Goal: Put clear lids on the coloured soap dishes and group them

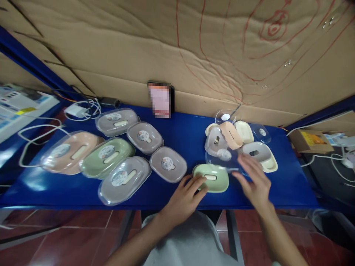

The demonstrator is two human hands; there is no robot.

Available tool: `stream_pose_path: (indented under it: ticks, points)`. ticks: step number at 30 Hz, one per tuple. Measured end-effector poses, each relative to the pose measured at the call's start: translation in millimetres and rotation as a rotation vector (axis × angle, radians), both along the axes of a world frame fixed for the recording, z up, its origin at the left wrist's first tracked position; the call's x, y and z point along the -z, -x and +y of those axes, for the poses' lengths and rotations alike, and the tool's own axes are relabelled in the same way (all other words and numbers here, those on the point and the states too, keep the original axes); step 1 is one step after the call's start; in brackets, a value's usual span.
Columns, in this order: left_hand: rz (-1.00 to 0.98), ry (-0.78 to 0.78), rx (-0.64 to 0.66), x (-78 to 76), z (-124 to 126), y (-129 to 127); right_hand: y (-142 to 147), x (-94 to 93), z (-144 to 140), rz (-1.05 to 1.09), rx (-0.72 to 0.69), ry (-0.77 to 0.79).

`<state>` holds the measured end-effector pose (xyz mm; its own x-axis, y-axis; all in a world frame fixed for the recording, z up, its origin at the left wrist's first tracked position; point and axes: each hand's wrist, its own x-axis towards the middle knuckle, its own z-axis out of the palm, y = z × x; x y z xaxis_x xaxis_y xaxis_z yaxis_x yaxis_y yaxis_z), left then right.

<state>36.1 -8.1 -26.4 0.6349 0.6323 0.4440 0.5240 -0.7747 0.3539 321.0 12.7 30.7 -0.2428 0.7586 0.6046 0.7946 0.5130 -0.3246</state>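
Note:
A light green rounded plastic box (219, 184) with a pale slot in its top sits near the table's front edge. My left hand (191, 190) is closed on its left end, fingers on the top and thumb at the front. Just behind the box, a clear plastic cover (212, 159) with a white round label is tilted, its right end in the closed fingers of my right hand (255, 179). Behind that cover lie a grey part (215, 142), a peach part (230, 135) and a cream tray (244, 132). Beside my right hand is a grey piece (256, 152) over a cream tray (271, 164).
Several covered boxes stand on the left, among them a peach one (80, 147), a green one (107, 157) and a grey one (124, 179). A phone (161, 99) leans on the cardboard wall (124, 48). White cables (91, 109) lie at the back left.

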Motion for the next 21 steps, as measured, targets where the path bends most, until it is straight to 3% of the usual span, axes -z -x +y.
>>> stream_pose_path:
  ticks: [3,7,14,21]
  points:
    - [-0.072,0.032,-0.039,1.9,-7,3,17,32.6,-50,0.042,0.029,0.080]
    - [-0.148,0.090,-0.141,3.0,-15,6,25,54.3,-69,0.001,0.042,0.160]
    - [-0.031,0.094,-0.165,-0.6,-8,1,20,48.1,-64,-0.101,-0.155,0.247]
    - [-0.104,0.201,-0.189,5.7,-8,0,12,43.0,-58,-0.251,-0.252,0.245]
